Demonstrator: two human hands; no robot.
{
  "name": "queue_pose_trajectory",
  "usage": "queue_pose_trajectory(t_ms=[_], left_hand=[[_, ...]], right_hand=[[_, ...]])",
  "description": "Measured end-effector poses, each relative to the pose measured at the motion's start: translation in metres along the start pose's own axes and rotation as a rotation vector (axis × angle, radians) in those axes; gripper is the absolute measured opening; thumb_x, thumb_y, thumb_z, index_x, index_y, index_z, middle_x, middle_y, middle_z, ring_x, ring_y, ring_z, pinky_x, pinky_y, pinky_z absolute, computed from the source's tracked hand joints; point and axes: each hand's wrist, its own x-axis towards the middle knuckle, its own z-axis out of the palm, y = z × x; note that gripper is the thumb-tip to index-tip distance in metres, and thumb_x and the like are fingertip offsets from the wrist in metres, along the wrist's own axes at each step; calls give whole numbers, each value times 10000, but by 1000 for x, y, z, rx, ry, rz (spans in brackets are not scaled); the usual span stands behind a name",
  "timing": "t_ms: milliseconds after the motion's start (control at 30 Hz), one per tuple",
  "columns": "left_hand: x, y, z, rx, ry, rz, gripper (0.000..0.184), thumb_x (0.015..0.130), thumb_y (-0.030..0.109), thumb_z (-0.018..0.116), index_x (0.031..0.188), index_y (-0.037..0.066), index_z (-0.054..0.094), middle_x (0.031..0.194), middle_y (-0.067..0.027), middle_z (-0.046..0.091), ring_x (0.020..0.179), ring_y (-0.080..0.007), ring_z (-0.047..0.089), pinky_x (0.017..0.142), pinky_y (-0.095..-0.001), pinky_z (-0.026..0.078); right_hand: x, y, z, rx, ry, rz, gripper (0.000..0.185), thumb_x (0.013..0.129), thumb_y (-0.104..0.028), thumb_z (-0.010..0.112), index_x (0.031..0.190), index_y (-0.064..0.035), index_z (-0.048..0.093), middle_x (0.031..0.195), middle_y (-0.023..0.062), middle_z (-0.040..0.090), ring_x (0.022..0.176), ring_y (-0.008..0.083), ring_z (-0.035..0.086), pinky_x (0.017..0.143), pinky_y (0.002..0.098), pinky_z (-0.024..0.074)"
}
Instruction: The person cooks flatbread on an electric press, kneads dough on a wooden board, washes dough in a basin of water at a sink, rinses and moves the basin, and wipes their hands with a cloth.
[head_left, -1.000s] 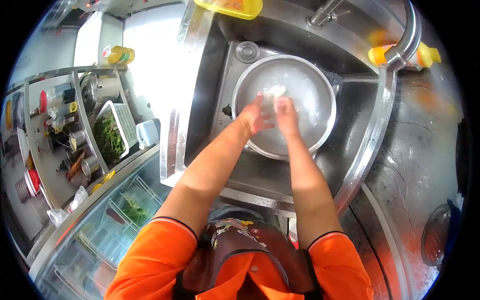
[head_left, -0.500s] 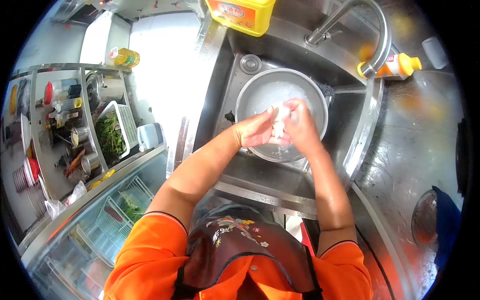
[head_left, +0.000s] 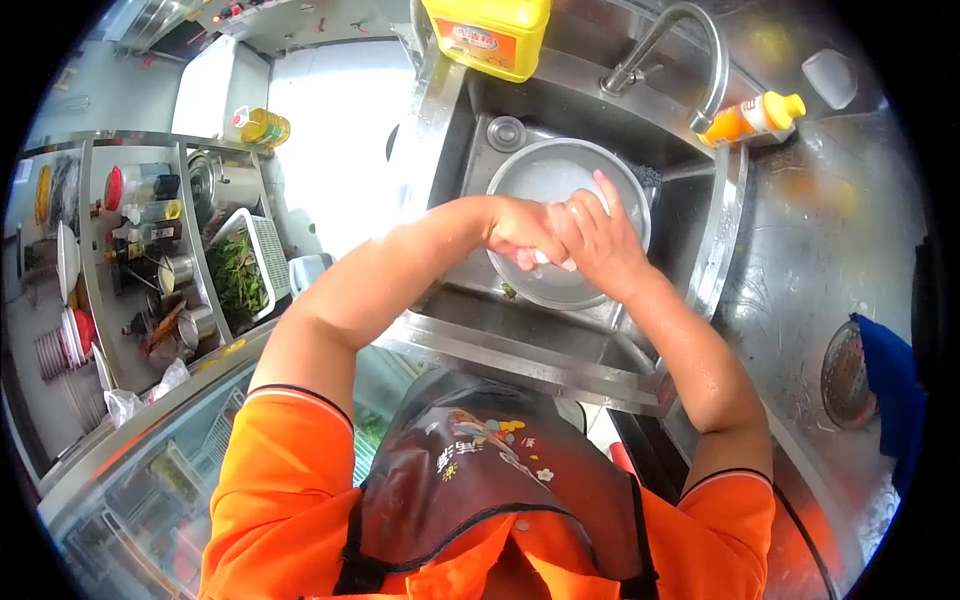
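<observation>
My left hand [head_left: 525, 232] and my right hand [head_left: 598, 240] are pressed together above a round metal basin [head_left: 500, 182]. Between them is a soft white lump [head_left: 542, 257], mostly hidden; only a small bit shows under the fingers, and its kind is unclear. The left fingers curl around it from the left. My right hand closes over it from the right, with one finger sticking up. Cloudy whitish water [head_left: 550, 180] fills the basin, which sits in a steel sink [head_left: 480, 320]. Both forearms look wet.
A curved faucet [head_left: 718, 70] rises behind the sink. A yellow jug [head_left: 490, 40] stands at its back left, an orange bottle [head_left: 755, 118] at its right. Left are shelves with a white basket [head_left: 262, 265] of greens. A round perforated metal piece [head_left: 848, 375] is at the right.
My hands have moved from cupping the white lump, which showed plainly between them, to clasping it tightly. Both elbows have spread outward, and the view has shifted slightly.
</observation>
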Motion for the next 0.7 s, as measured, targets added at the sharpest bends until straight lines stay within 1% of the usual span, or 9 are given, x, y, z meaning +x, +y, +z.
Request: queue_pose_trajectory(t_ms=[67,200,233,333,367,433,467,567,700], left_hand=[[10,5,1,309,102,-93,181,819,111,694,984,116,619,838,26,553,680,-68,445,542,-244,370],[40,-5,-1,1202,320,73,194,811,160,669,984,79,641,916,-115,681,763,-270,643,652,-393,507],[45,-4,-3,1480,196,49,205,837,143,607,1020,52,629,931,-171,686,848,-340,665,735,-430,524],[47,-22,6,1406,643,97,207,867,143,564,1039,42,619,890,-158,688,832,-335,675,731,-441,539],[48,-20,5,1461,621,65,230,871,161,567,1063,41,609,949,-156,684,879,-325,673,777,-436,531],[41,-8,13,1564,568,-3,282,879,197,574,1111,38,589,1068,-153,677,973,-306,668,869,-427,516],[43,-15,11,1598,593,73,293,878,208,580,1125,49,582,1123,-145,656,1026,-290,650,932,-434,477],[45,-65,-5,1780,654,332,322,873,221,587,1161,80,558,1242,-116,601,1147,-254,598,1091,-462,350],[31,-158,-49,2022,520,438,283,856,175,561,1127,92,566,1162,-82,603,1108,-264,590,1146,-535,255]], right_hand=[[-1,-1,2,13,-162,82,328,778,-148,626,1081,-43,553,874,95,586,1030,271,594,1089,515,340],[-8,-4,28,-11,-329,294,233,778,-153,632,971,-50,553,769,107,612,840,280,622,927,493,435],[-10,-5,34,37,-363,388,214,783,-151,634,958,-56,555,754,113,616,793,287,622,883,486,448],[-23,-15,67,300,-369,707,195,807,-156,637,956,-60,556,689,94,596,654,262,588,716,436,466],[-27,-15,78,407,-349,820,194,816,-160,637,961,-59,556,663,80,583,608,246,571,656,414,468],[-31,-7,77,1107,-598,1124,192,823,-174,660,937,-74,542,637,25,529,578,184,531,604,345,454],[-33,0,77,1465,-708,1249,195,827,-181,671,925,-81,535,624,-2,502,563,154,512,579,310,447],[-63,-8,65,1837,-653,1461,279,830,-240,702,983,-81,530,626,-40,452,535,83,444,578,253,430],[-115,-34,38,1706,-238,1639,334,911,-403,631,1052,-104,581,660,-37,460,519,85,405,551,287,442]])
